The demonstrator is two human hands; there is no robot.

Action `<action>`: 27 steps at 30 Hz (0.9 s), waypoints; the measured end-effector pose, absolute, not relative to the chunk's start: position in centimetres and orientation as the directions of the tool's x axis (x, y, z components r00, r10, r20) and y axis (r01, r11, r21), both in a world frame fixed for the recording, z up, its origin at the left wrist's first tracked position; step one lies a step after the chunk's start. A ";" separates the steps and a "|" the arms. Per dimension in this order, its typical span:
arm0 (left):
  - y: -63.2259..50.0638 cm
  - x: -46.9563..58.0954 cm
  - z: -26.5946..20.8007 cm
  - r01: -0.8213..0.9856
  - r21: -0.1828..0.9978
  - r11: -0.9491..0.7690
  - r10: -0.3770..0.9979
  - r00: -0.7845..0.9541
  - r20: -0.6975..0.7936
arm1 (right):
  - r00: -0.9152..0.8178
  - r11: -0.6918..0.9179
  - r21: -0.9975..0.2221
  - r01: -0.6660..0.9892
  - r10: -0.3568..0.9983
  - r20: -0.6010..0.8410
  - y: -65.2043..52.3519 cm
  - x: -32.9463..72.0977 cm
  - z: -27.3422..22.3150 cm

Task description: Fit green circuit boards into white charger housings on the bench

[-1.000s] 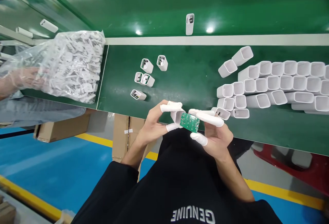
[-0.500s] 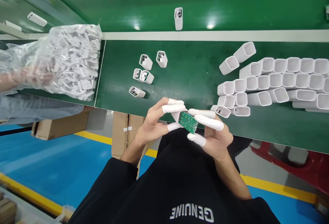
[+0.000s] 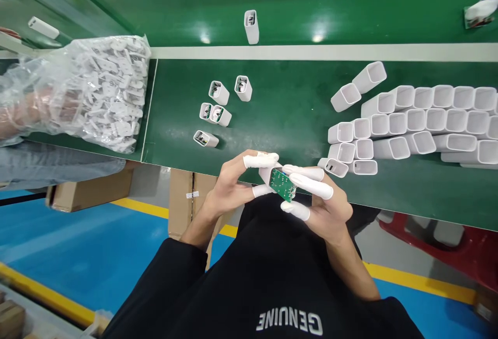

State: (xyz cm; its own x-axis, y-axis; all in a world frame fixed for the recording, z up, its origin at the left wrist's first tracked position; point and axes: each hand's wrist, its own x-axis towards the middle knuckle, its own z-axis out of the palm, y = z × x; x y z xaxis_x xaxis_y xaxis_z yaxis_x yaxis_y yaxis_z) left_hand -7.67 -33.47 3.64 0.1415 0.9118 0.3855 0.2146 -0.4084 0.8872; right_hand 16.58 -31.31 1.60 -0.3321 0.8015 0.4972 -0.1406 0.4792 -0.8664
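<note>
White finger cots cover several fingertips on both of my hands. My left hand (image 3: 233, 183) pinches a white plastic casing (image 3: 266, 174) between thumb and fingers, above the front edge of the bench. A green circuit board (image 3: 282, 185) sticks out of the casing's right end, tilted down to the right. My right hand (image 3: 324, 199) grips the board's outer end between thumb and fingers. How deep the board sits in the casing is hidden. To the left stand several casings with boards inside, among them a casing (image 3: 243, 88). Hollow white casings (image 3: 392, 148) lie in rows at the right.
A clear bag of small white parts (image 3: 112, 90) lies at the left, with another person's hand (image 3: 54, 108) at it. On the green belt (image 3: 350, 7) behind the white strip sit a filled casing (image 3: 251, 27) and a board assembly (image 3: 480, 13). A red stool (image 3: 447, 245) stands below right.
The circuit board shows slightly less outside the casing, and my right fingers are a little closer to it. On the belt, the filled casing has shifted left and the board assembly has come further into view.
</note>
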 end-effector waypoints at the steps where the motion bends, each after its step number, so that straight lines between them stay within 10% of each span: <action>1: -33.5 -7.7 3.6 0.220 0.883 -0.414 0.909 0.146 0.390 | -0.335 0.480 -0.867 -0.135 0.801 0.496 -31.3 16.6 1.6; 27: -33.5 -6.8 3.2 0.226 0.927 -0.301 0.953 0.039 0.300 | -0.431 0.647 -0.716 0.262 0.742 0.513 -30.9 16.7 2.7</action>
State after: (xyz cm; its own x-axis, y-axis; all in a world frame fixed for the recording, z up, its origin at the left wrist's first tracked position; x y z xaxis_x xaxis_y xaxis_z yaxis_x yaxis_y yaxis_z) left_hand -6.82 -33.47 3.20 0.0389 0.9532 0.2997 0.2264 -0.3005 0.9265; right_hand 16.69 -30.94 2.68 -0.4310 0.7422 0.5132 0.2617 0.6471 -0.7161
